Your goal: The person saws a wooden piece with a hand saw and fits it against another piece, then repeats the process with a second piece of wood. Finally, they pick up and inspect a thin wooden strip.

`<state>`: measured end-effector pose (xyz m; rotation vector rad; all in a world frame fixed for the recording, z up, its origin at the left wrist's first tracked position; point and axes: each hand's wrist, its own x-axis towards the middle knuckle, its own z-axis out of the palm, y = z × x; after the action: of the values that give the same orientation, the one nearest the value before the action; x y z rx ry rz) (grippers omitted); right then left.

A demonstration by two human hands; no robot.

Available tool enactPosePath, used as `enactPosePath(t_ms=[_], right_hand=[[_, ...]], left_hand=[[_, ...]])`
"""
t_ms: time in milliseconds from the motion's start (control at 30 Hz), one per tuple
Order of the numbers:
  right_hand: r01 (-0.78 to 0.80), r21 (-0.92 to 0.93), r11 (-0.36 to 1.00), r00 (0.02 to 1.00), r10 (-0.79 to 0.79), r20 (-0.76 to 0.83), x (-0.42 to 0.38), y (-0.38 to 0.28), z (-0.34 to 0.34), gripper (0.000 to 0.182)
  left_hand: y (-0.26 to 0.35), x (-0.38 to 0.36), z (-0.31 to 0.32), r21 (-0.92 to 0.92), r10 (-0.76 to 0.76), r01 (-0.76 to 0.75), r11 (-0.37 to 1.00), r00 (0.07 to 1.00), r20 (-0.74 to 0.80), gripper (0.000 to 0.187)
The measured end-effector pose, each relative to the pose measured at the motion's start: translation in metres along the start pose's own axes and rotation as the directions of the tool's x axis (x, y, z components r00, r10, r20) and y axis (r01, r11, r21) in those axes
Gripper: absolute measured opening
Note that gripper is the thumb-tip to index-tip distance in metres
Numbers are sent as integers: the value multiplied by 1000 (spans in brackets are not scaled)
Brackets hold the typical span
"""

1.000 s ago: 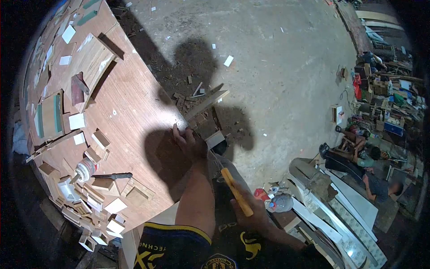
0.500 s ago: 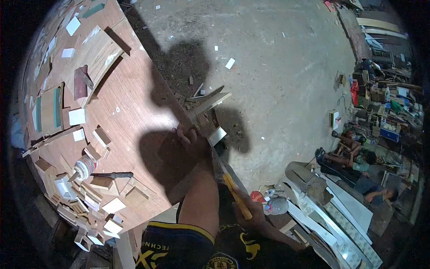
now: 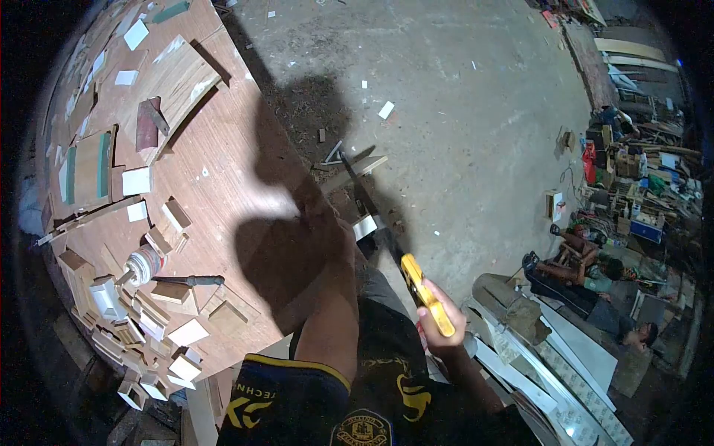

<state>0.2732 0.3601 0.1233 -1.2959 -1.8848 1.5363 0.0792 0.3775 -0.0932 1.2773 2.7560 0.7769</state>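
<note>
My right hand [image 3: 444, 323] is closed around the yellow handle [image 3: 428, 293] of a handsaw. Its dark blade [image 3: 383, 234] slants up and away, past the table's edge. At that edge my left hand [image 3: 335, 227] rests in deep shadow, its fingers hard to make out. Out from beside it sticks a small white-faced piece of wood [image 3: 364, 227], right against the saw blade; the rest of the piece is hidden by the hand. Beyond it, a longer wooden strip [image 3: 357, 173] juts out over the floor.
The wooden table [image 3: 216, 141] on the left carries a board [image 3: 178, 93], a reddish block [image 3: 147, 126], a jar [image 3: 143, 264], a dark-handled tool [image 3: 190, 281] and several small wood pieces. Long panels [image 3: 550, 372] lie at right. A person [image 3: 595, 305] is on the floor beyond them.
The saw has swung outward, and more of its blade shows beyond the white-faced piece. My right hand has moved right and slightly up. My left hand stays at the table's edge.
</note>
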Motion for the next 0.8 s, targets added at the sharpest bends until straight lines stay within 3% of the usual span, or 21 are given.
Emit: enactPosePath(t_ms=[133, 267, 367, 433, 467, 533, 567, 633, 800], right_hand=[[-80, 25, 996, 991, 83, -101, 17, 1, 23, 48], [19, -18, 1000, 990, -21, -141, 24, 20, 43, 47], [-71, -53, 996, 989, 63, -130, 27, 25, 50, 47], [-38, -64, 997, 990, 29, -139, 33, 20, 54, 47], [-6, -76, 997, 989, -5, -149, 35, 19, 56, 46], [-48, -69, 996, 989, 37, -143, 36, 18, 58, 46], [-85, -60, 995, 988, 77, -131, 35, 17, 60, 46], [-104, -59, 993, 986, 95, -134, 35, 22, 63, 47], [-88, -40, 995, 986, 81, -148, 35, 38, 69, 47]], left_hand=[[-3, 0, 3, -75, -18, 17, 997, 1000, -12, 27], [-7, -2, 7, -134, -43, 40, 990, 999, -17, 30], [-13, -5, 12, -171, -59, 54, 984, 998, -24, 31], [-23, -10, 18, -17, 74, -72, 997, 984, 161, 37], [-28, -12, 24, -18, 77, -75, 997, 984, 163, 37], [-33, -17, 37, -106, 143, -142, 984, 990, 4, 39], [-29, -14, 30, -109, 144, -143, 984, 990, 6, 39], [-22, -4, 8, 79, 247, -250, 965, 968, 45, 33], [-23, -3, 7, 47, 250, -254, 966, 964, 88, 29]])
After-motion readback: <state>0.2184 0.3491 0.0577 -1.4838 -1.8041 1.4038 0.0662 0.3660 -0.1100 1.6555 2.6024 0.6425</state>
